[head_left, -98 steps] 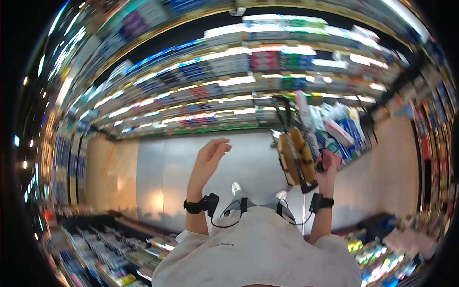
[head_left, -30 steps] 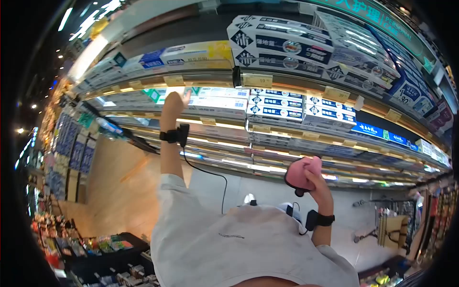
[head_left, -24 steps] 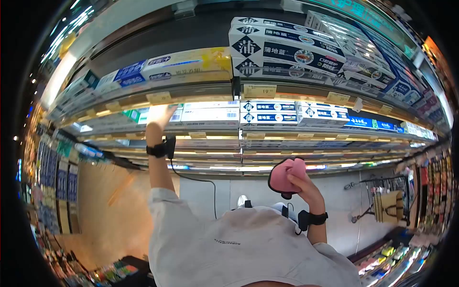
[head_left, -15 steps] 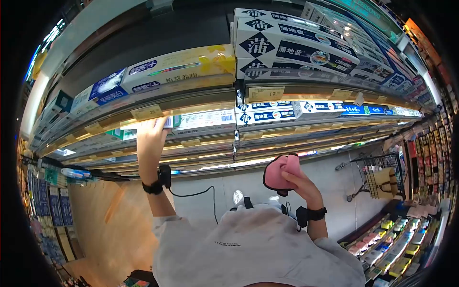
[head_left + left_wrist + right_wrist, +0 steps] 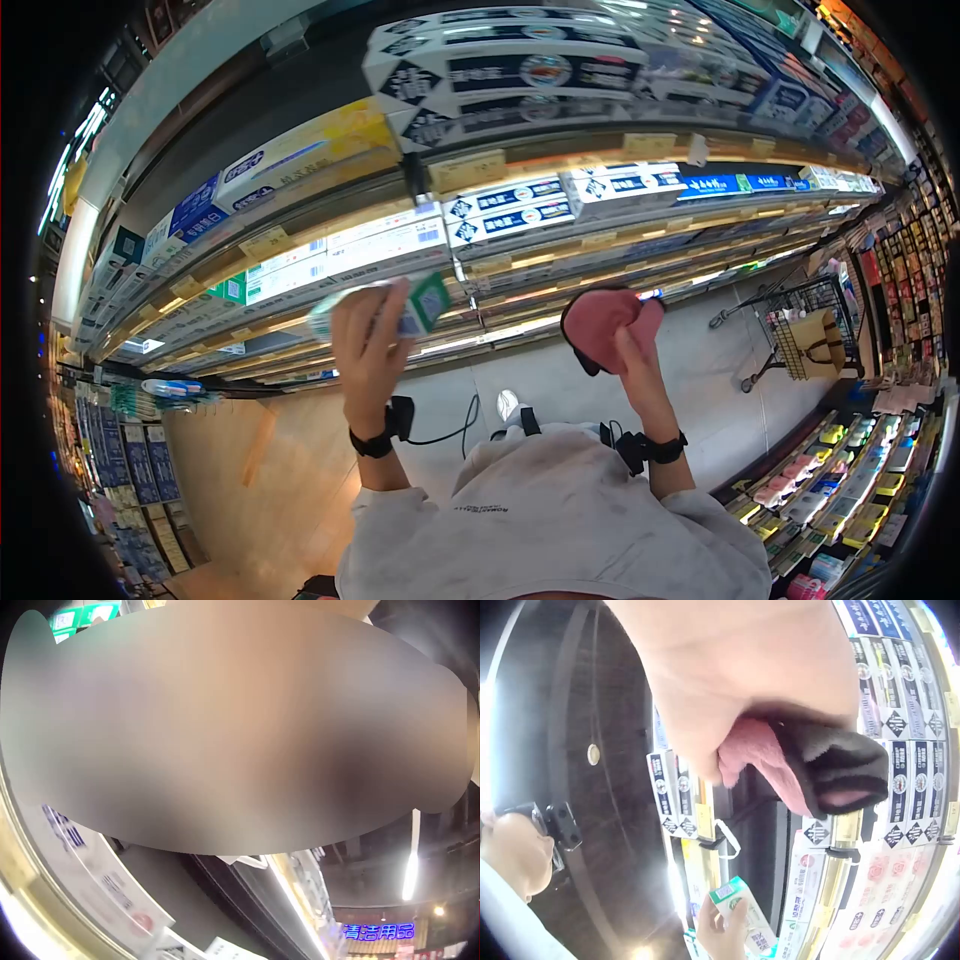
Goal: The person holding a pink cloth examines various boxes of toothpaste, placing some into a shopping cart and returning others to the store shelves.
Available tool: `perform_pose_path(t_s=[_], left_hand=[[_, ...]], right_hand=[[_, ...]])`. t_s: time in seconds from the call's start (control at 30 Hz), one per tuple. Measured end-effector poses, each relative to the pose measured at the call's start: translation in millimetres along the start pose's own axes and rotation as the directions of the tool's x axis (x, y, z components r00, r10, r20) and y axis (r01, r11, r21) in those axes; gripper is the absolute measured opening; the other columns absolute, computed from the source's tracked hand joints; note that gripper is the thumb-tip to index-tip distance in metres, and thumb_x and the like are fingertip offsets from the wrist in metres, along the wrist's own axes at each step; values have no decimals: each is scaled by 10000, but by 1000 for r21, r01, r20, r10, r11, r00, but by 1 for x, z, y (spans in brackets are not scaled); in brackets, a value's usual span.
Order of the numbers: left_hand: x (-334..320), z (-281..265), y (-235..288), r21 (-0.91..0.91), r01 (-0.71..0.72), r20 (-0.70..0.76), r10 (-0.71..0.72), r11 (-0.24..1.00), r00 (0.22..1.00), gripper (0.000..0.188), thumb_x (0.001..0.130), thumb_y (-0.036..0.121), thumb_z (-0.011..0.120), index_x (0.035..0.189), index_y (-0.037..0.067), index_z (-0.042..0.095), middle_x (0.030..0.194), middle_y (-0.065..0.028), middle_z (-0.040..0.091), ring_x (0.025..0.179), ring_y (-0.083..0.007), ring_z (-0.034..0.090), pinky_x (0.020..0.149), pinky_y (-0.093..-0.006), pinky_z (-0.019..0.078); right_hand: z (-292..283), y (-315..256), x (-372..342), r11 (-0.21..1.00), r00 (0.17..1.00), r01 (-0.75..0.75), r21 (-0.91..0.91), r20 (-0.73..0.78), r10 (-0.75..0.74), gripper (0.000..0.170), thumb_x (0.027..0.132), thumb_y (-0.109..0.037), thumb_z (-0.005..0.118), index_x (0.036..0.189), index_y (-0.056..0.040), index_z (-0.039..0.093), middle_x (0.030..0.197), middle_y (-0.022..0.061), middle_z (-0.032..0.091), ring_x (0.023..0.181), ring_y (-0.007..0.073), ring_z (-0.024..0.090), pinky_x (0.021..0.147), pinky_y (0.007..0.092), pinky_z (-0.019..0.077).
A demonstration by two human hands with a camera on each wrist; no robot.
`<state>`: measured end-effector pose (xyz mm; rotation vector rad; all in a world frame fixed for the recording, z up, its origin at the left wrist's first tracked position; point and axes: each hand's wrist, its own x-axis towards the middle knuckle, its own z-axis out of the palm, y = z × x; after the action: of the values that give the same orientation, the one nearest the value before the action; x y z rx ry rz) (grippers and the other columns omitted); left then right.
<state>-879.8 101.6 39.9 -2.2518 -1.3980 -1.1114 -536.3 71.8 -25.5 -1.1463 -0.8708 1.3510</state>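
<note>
Before the lit shelf, the fingers of the left hand hold a white-and-green box, already clear of this shelf. The right hand, also before it, grips a pink cloth article. Taking seems done; the box is not yet set down. Near the shelf's right end stands a cart.

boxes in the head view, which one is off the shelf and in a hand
The white box with the green end, held in the left hand; the white-and-navy boxes nearby sit stacked on the shelves.
</note>
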Motion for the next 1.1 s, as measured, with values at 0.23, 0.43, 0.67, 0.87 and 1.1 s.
perform_pose_path(t_s=[0.23,0.43,0.67,0.87,1.1], left_hand=[[26,82,199,-675,-60,59,135,735,989,873,642,129,911,1422,-3,542,1214,-143,602,1064,-314,591,921,-398,493],[35,150,352,-790,16,80,77,613,994,825,834,214,784,1514,-44,394,1296,-147,549,1158,-255,545,1006,-360,417],[48,215,494,-934,32,81,122,356,989,783,776,188,833,1450,4,479,1275,-158,551,1079,-243,591,916,-338,481],[65,257,596,-771,-339,-53,476,539,878,906,580,195,954,1373,16,555,1137,-144,557,1018,-293,590,858,-400,500],[89,338,705,-982,-138,-17,665,129,747,775,687,92,893,1393,56,575,1240,-177,552,1106,-334,561,927,-422,482]], right_hand=[[-46,9,-53,919,920,379,108,66,-387,417,1111,-313,358,1370,-10,481,1265,33,511,1161,121,497,1016,278,390],[-157,-34,-87,911,983,184,370,-74,-169,621,1106,-510,244,1547,-82,338,1383,-4,473,1268,96,434,1094,262,321],[-288,-30,-113,873,974,79,482,-223,36,576,1068,-557,365,1462,-151,474,1368,-26,518,1225,78,488,991,252,391],[-386,-51,-145,730,876,387,564,-471,-100,486,1091,-397,385,1486,-115,398,1425,23,525,1322,174,504,1101,373,405],[-508,-66,-150,737,602,600,311,-783,-159,473,1077,-489,385,1324,-105,508,1221,20,550,1122,138,526,916,300,435]])
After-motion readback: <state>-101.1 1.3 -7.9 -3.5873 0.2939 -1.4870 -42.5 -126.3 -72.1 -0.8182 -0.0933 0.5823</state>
